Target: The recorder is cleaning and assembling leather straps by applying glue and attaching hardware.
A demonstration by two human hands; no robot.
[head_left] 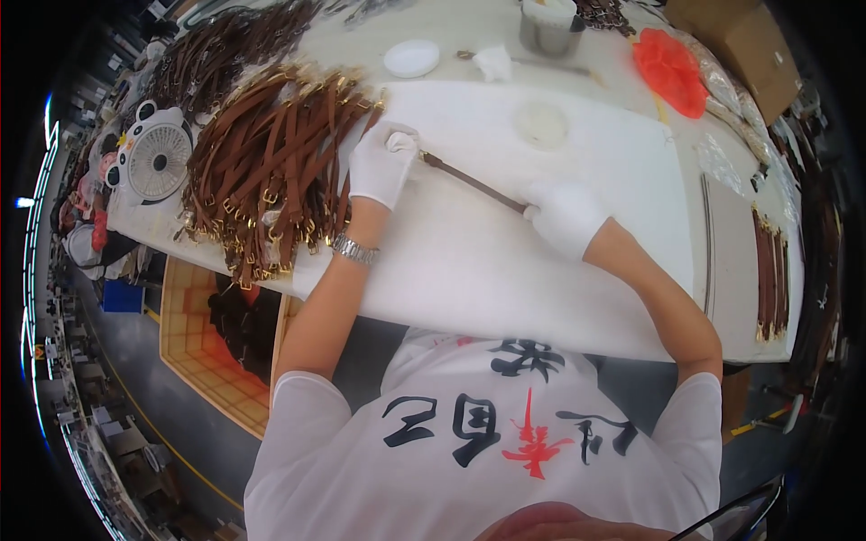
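A narrow brown leather strap (475, 183) is stretched between my two hands above the white work surface. My left hand (379, 167), in a white glove, is closed at the strap's far left end, where a bit of metal shows. A small white wad, perhaps cloth, shows at its fingertips. My right hand (566, 216), also white-gloved, pinches the strap's near right end. Just left of my left hand lies a big heap of brown leather straps (271, 153) with gold-coloured buckles and clasps.
A white panda-shaped fan (160, 160) stands left of the heap. Toward the back are a white lid (411, 59), a crumpled white cloth (492, 63), a pot (550, 32) and a red plastic bag (669, 72). Several finished-looking straps (769, 275) lie on a board at right.
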